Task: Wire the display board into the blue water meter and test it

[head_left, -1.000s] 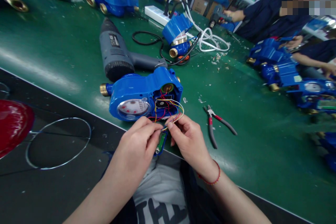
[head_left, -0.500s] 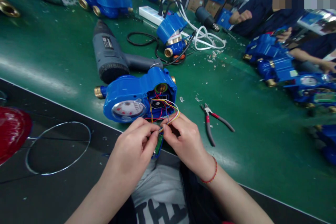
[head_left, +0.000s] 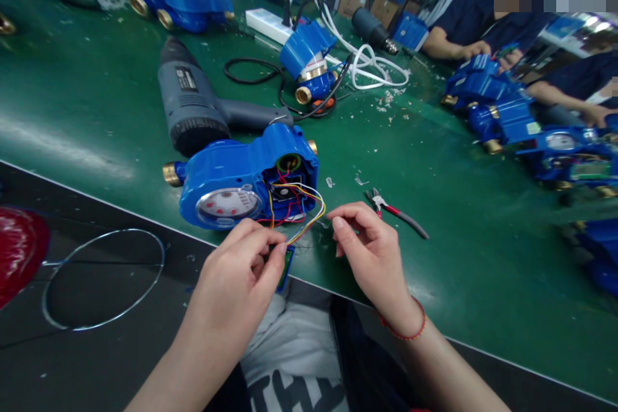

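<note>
My left hand (head_left: 241, 264) is closed, pinching a bundle of thin coloured wires (head_left: 313, 214) between thumb and index finger. The wires run from the uncovered compartment of a blue water meter (head_left: 232, 170) with brass ends and a round dial, just beyond my hands. Below my left fingertips a small green circuit board (head_left: 286, 268) in a blue frame shows in part, at the table edge. To the right, my right hand (head_left: 374, 248) is apart from the wires, its fingers loosely curled and seemingly holding nothing. Red-and-grey cutting pliers (head_left: 405, 222) lie behind it, one handle mostly hidden.
A grey heat gun (head_left: 193, 100) lies behind the meter. Another blue meter (head_left: 309, 58), a white power strip (head_left: 268, 26) and looped cables (head_left: 371, 71) are farther back. Co-workers' hands (head_left: 476, 51) handle more meters at the right. A red stool (head_left: 22, 254) stands at lower left.
My right hand has let go of the wires and moved right, towards the pliers, covering one handle. My left hand keeps its pinch on the wires. The whole view has shifted slightly.
</note>
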{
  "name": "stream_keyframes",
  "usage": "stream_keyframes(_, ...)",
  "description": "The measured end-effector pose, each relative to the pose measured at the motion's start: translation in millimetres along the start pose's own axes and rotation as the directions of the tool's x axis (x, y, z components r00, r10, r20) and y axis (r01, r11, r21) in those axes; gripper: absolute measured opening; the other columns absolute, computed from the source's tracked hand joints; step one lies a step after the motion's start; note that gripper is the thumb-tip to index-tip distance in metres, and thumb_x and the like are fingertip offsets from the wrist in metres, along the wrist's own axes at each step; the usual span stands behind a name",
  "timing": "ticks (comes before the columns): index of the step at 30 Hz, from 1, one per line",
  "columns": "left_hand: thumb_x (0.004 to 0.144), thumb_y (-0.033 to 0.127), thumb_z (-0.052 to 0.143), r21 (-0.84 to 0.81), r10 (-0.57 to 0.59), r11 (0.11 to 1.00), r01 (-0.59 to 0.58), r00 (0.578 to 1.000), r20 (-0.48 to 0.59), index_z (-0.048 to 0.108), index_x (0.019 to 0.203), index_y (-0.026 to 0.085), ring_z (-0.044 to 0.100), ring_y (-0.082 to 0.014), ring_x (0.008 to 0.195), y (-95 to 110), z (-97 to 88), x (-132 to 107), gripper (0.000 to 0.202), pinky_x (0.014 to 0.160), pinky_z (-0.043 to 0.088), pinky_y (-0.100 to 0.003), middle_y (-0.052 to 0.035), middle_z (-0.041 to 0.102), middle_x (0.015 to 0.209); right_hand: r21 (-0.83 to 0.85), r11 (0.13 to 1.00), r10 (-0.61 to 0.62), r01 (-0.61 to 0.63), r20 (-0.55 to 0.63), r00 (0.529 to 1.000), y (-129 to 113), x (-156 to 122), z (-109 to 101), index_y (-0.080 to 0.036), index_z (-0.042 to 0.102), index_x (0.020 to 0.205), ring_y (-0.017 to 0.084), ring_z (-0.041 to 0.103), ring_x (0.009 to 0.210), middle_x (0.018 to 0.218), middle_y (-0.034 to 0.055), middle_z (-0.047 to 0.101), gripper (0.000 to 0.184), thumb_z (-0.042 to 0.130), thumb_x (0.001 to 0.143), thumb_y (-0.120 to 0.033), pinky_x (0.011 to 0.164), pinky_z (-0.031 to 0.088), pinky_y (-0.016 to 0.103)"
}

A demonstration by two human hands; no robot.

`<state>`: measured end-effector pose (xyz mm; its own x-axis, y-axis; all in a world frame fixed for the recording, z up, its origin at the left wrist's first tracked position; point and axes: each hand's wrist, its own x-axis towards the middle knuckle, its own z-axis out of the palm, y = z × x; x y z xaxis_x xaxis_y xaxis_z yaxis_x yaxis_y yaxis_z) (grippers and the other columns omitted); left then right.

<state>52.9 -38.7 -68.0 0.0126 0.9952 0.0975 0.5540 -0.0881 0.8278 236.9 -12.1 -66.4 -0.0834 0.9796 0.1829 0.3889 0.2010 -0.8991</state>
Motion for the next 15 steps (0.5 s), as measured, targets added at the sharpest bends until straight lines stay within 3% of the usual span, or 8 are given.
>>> stream_keyframes(3, 0.087, 0.024, 0.054, -0.001, -0.007, 1.0, 0.007, 1.0, 0.003, 0.066, 0.081, 0.019, 0.053, -0.0108, 0.057, 0.9, 0.9, -0.7, 0.014, 0.051, 0.044, -0.026, 0.0018, 0.052, 0.077, -0.082, 0.985, -0.147, 0.154, 0.084, 0.986, 1.6, -8.0, 0.6, -0.018, 0.067, 0.099, 0.011, 0.056, 0.077, 0.094, 0.004, 0.057, 0.014, 0.057, 0.091, -0.017, 0.059, 0.047, 0.021)
stream_keyframes(7, 0.085, 0.025, 0.057, 0.04, -0.005, 0.999, 0.005, 1.0, 0.006, 0.065, 0.084, 0.019, 0.05, -0.0098, 0.053, 4.2, 2.2, -0.3, 0.011, 0.049, 0.042, -0.027, 0.0026, 0.05, 0.077, -0.151, 0.918, -0.326, 0.366, 0.238, 0.915, 3.0, -10.9, 10.4, -0.016, 0.069, 0.104, 0.015, 0.057, 0.092, 0.102, 0.0078, 0.055, 0.018, 0.057, 0.091, -0.013, 0.076, 0.049, 0.027)
stream_keyframes(10, 0.084, 0.025, 0.058, 0.091, 0.021, 0.996, -0.021, 1.0, 0.0, 0.065, 0.083, 0.019, 0.046, -0.0087, 0.049, 5.9, 1.7, 0.5, 0.01, 0.048, 0.04, -0.026, 0.0036, 0.049, 0.076, -0.165, 0.908, -0.336, 0.384, 0.26, 0.905, 4.3, -7.9, 16.0, -0.015, 0.069, 0.095, 0.017, 0.056, 0.098, 0.104, 0.0085, 0.057, 0.014, 0.055, 0.092, -0.014, 0.08, 0.049, 0.029)
stream_keyframes(15, 0.085, 0.03, 0.058, 0.089, 0.001, 0.996, -0.003, 1.0, 0.018, 0.065, 0.083, 0.019, 0.045, -0.0082, 0.047, 5.6, -0.7, 0.5, 0.014, 0.045, 0.039, -0.026, 0.0034, 0.049, 0.075, -0.225, 0.906, -0.321, 0.358, 0.188, 0.928, 5.5, -1.9, 9.1, -0.016, 0.069, 0.094, 0.016, 0.057, 0.095, 0.103, 0.0069, 0.057, 0.014, 0.057, 0.091, -0.011, 0.078, 0.048, 0.029)
